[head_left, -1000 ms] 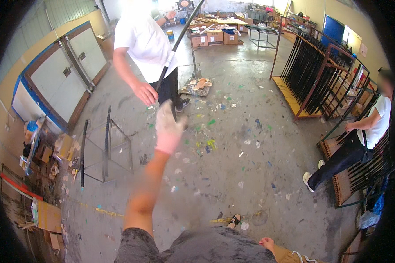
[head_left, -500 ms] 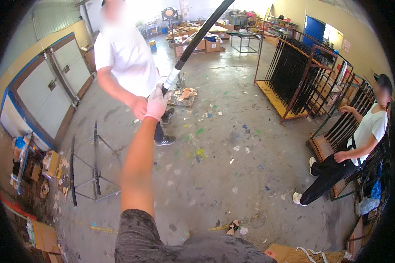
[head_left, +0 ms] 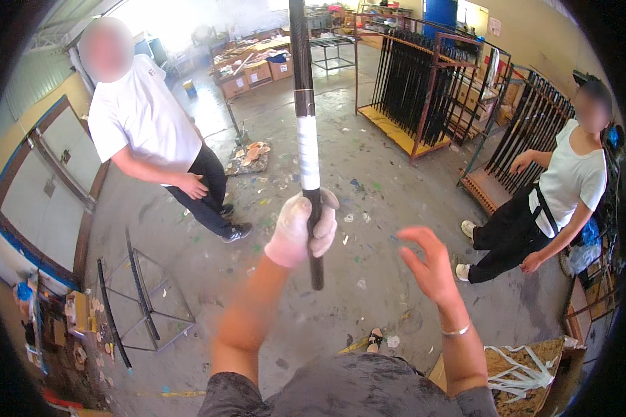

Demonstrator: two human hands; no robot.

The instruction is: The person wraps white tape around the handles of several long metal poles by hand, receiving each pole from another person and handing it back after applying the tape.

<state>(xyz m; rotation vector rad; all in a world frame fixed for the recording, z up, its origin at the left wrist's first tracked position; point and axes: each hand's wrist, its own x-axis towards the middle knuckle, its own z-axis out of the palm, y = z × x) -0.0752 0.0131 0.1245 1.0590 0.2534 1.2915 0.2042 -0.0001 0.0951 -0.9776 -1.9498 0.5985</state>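
In front of me stands a long, black, square-edged stick [head_left: 303, 76], close to upright, its top running out of view. My left hand [head_left: 293, 228], in a whitish glove, is wrapped round it just below a band of white wrapping [head_left: 308, 153]. The stick's lower end pokes out beneath my fist. My right hand [head_left: 430, 267], bare and with a bracelet at the wrist, is raised to the right of the stick. Its fingers and thumb are apart, and nothing is in it.
A person in a white shirt [head_left: 149, 115] stands at the left, another [head_left: 570, 174] at the right beside racks of black sticks [head_left: 417, 90]. A low metal stand [head_left: 156, 342] is at lower left. White strips [head_left: 518, 372] lie over a box at lower right.
My left hand has drawn the stick nearer and turned it from slanting to nearly upright. My right hand has come into view. The person at left now stands apart from my hand and stick.
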